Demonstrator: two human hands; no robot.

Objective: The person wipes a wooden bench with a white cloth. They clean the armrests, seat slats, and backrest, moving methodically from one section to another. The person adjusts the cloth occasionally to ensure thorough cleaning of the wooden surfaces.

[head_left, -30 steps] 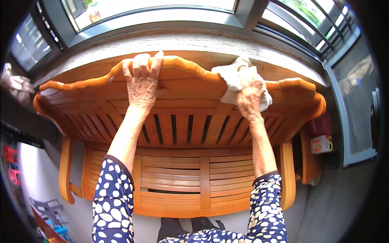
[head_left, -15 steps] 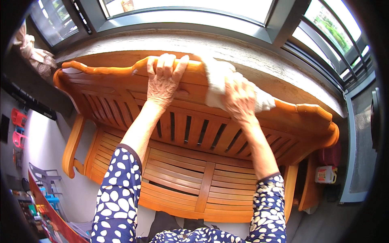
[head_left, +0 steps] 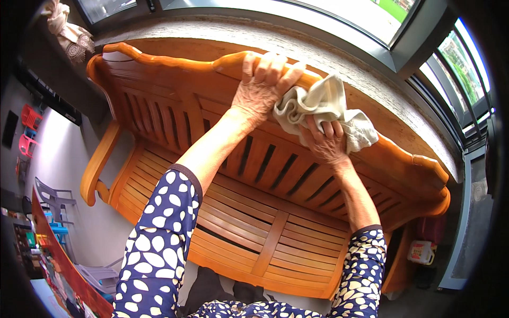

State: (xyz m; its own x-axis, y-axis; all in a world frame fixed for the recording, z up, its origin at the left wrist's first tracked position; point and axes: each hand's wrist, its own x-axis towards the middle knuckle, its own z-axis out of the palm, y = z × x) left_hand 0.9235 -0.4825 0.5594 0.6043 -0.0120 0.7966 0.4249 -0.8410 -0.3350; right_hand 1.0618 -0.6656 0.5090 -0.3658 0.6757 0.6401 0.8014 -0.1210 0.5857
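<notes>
Two hands work a soft cloth along the top rail of a wooden bench.

Nearest, the slatted seat of the bench lies below the dotted sleeves. Further up, the right hand clutches a pale cloth, bunched against the backrest just under the top rail. The cloth looks light, limp and easily crumpled, best gathered in a fistful as here. The left hand, touching the cloth's edge, curls its fingers over the carved rail, which seems stiff, smooth and heavy. Beyond run a stone sill and windows.
</notes>
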